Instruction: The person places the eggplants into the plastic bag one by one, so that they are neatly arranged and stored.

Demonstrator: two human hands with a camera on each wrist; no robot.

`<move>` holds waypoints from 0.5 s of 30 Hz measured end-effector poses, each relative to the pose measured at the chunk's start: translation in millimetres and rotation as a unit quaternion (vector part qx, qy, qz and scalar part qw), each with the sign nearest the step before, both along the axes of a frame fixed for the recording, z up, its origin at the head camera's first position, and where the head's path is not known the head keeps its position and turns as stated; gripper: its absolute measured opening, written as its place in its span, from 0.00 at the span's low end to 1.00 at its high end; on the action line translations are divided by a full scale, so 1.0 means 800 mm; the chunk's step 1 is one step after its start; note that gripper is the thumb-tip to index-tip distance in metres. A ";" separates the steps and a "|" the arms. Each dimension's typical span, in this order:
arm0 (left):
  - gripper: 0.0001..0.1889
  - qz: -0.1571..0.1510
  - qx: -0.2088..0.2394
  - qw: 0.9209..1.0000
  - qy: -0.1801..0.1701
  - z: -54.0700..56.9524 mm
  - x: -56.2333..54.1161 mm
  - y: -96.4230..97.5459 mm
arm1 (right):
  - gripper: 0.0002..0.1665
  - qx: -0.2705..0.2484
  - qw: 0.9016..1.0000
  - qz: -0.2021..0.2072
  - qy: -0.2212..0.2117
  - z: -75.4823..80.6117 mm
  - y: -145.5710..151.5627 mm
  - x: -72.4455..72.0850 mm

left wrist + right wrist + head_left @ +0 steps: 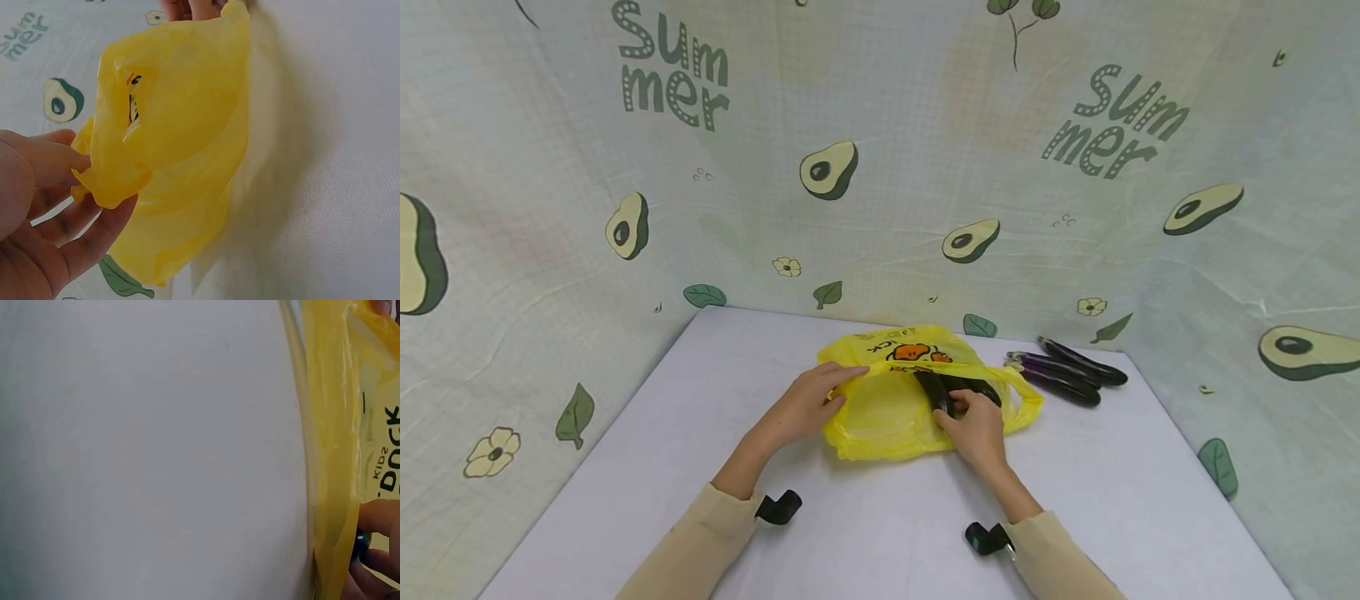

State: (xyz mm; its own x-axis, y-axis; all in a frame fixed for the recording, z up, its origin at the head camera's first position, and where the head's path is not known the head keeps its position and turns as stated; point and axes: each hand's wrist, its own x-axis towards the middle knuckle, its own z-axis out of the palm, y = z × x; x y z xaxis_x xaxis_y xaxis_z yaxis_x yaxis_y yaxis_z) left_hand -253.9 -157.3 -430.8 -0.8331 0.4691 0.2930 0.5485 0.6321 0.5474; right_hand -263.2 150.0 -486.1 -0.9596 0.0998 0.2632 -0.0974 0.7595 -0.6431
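Observation:
A yellow plastic bag (880,417) lies on the table with its mouth toward me, orange and black print on its upper side. Two dark eggplants are inside, one eggplant (936,392) and a second eggplant (977,387) to its right. My right hand (976,429) reaches into the mouth and grips the end of the left one; in the right wrist view a dark rounded tip (360,545) shows between the fingers. My left hand (805,406) pinches the bag's upper left edge between thumb and fingers and holds the mouth up, as the left wrist view shows.
To the right of the bag, several loose eggplants (1063,385) lie side by side at the table's back right. Behind the white table (880,533) hangs a printed cloth (895,183), which also covers both sides.

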 end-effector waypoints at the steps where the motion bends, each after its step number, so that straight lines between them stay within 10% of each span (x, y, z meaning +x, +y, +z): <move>1: 0.31 0.000 -0.001 1.000 0.000 0.000 0.000 0.000 | 0.26 0.001 1.000 -0.002 0.002 0.000 0.000 -0.001; 15: 0.31 0.004 -0.002 1.000 -0.009 0.001 0.000 0.001 | 0.25 -0.010 1.000 -0.013 0.006 -0.001 -0.004 -0.007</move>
State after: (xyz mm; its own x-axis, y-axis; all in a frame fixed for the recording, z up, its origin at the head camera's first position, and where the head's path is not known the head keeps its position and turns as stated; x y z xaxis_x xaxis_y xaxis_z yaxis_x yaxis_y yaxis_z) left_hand -253.8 -156.3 -430.2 -0.8423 0.4626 0.2765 0.5329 0.6386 0.5551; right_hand -268.8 147.0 -486.6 -0.9535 0.1301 0.2719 -0.0850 0.7493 -0.6567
